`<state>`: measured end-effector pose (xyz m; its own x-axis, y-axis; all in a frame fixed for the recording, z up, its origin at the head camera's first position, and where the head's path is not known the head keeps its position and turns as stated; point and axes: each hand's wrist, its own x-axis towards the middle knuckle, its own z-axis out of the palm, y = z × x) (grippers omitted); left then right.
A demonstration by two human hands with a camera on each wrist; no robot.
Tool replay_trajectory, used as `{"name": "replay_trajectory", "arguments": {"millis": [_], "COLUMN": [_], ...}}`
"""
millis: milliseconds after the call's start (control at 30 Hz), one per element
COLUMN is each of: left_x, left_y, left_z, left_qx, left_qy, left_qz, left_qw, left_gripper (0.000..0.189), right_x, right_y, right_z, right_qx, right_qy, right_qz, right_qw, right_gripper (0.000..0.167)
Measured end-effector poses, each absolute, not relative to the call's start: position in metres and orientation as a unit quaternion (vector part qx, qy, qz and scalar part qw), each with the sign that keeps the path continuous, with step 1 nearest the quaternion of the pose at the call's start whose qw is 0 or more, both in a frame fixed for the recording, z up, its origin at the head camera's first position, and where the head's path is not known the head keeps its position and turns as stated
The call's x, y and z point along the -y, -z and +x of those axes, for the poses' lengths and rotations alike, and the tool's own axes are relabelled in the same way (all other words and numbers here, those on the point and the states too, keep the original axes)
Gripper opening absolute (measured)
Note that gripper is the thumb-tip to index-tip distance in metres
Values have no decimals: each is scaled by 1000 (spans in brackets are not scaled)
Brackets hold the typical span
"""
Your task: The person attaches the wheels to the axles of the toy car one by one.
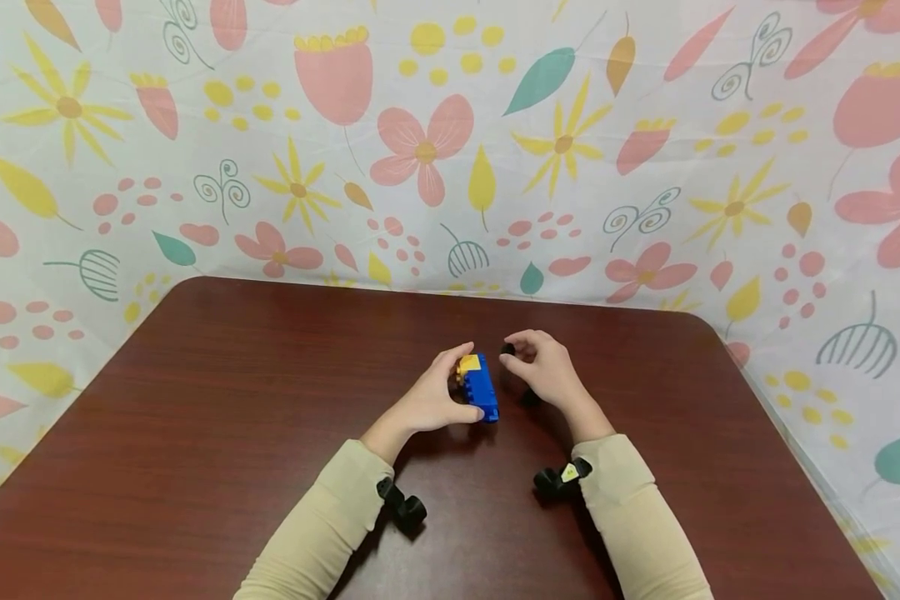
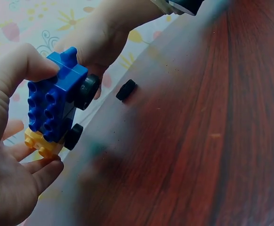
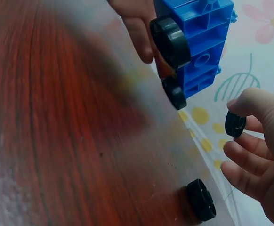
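My left hand (image 1: 429, 403) grips a blue toy car (image 1: 481, 390) between thumb and fingers, tilted on its side above the table. A yellow brick (image 2: 44, 142) is fixed at one end of its studded side. Two black wheels, one larger wheel (image 3: 171, 42) and one smaller-looking wheel (image 3: 174, 92), sit along one side of the car. Just right of it, my right hand (image 1: 546, 372) pinches a loose black wheel (image 3: 235, 124) between thumb and fingertips, apart from the car. The car's ribbed blue underside (image 3: 207, 52) faces the right wrist camera.
Another loose black wheel (image 3: 201, 200) stands on the dark brown tabletop (image 1: 232, 417), below my right hand. Behind the table hangs a white cloth (image 1: 435, 83) printed with flowers and leaves. Black wrist cameras are strapped over both beige sleeves (image 1: 322, 525).
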<state>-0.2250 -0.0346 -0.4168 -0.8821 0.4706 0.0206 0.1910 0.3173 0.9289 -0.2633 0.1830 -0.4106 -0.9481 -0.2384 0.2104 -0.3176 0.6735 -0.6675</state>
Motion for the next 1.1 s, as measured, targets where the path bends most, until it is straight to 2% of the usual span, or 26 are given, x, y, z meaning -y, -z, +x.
{"name": "replay_trajectory", "arguments": {"millis": [200, 767, 1100], "left_x": [34, 34, 32], "left_y": [423, 429, 429], "left_z": [-228, -229, -229], "left_qx": [-812, -816, -819], "left_qy": [-534, -527, -521], "left_qz": [199, 211, 221], "left_qw": [125, 105, 95], "left_gripper": [101, 96, 96], "right_x": [-182, -179, -168], "right_y": [408, 406, 377], "right_z": [-265, -257, -234], "right_qx": [899, 855, 843], "right_qy": [-403, -490, -509], "right_qz": [162, 162, 162], "right_qw": [51, 52, 62], "right_gripper": [33, 32, 23]}}
